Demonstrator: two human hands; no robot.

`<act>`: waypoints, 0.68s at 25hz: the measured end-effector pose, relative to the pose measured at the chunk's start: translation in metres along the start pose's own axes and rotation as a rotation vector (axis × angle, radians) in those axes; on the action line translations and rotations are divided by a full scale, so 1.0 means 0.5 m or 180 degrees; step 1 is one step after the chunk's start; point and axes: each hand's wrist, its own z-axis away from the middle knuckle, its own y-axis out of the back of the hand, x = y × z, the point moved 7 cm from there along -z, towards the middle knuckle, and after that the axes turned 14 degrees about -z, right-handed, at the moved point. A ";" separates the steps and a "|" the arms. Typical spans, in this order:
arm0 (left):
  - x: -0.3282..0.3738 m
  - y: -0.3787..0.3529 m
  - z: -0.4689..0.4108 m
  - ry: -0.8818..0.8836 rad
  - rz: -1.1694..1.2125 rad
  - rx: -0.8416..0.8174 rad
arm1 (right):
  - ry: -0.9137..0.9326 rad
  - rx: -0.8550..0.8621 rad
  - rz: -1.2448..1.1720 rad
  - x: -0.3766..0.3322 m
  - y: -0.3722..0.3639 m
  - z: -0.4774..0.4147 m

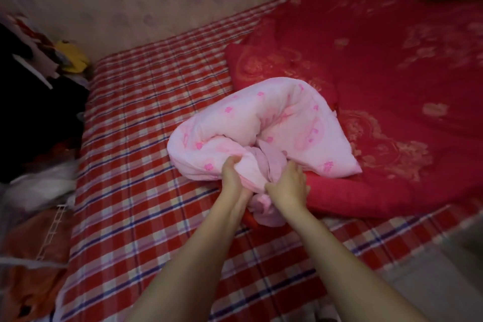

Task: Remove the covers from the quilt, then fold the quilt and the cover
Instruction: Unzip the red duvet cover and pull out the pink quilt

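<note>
Pink quilt sits bunched in a curved roll mid-bed, on the plaid sheet, its right end lapping onto the red blanket. The near end is gathered toward the person, which puts the opening within reach.

Left hand has its fingers dug into the padded edge and clamped on it; my read is that it anchors the filling. Right hand, just beside it, is curled over the thinner pink cover, which spills out near and hangs loose. That looks like a pinch on the fabric, but the fingertips are hidden, so grip depth is unclear. Hands are close together and not touching.

Likely step: peeling the cover off the quilt, early on, with most of the padding apparently inside.

Count: 1 pink quilt, 1 cover, 1 red blanket, 2 hands. Dark clutter pile far left, too blurry to itemise.
</note>
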 end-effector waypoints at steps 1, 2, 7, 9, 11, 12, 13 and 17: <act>0.024 -0.013 0.010 -0.0092 0.0079 -0.0119 | 0.0251 0.0201 0.0120 -0.027 0.024 -0.002; 0.056 -0.027 0.033 -0.0188 0.0143 -0.0181 | 0.0484 0.0405 0.0236 -0.048 0.054 -0.009; 0.202 -0.020 0.148 -0.0812 0.0698 -0.0527 | 0.0526 0.1134 0.0574 0.005 0.294 -0.127; 0.196 0.034 0.145 -0.0828 0.0576 -0.0538 | 0.0558 0.1293 0.0848 0.046 0.361 -0.172; 0.132 0.110 0.097 -0.0661 0.0594 -0.0329 | 0.0479 0.1284 0.1068 0.095 0.372 -0.196; 0.086 0.146 0.068 -0.0496 0.0713 -0.0170 | 0.0359 0.1164 0.1156 0.125 0.356 -0.200; 0.022 0.195 0.034 -0.0257 0.0675 0.0169 | 0.0202 0.0957 0.1220 0.166 0.328 -0.200; -0.159 0.361 -0.022 0.0678 -0.1420 0.0641 | -0.0196 -0.0314 0.1152 0.298 0.169 -0.163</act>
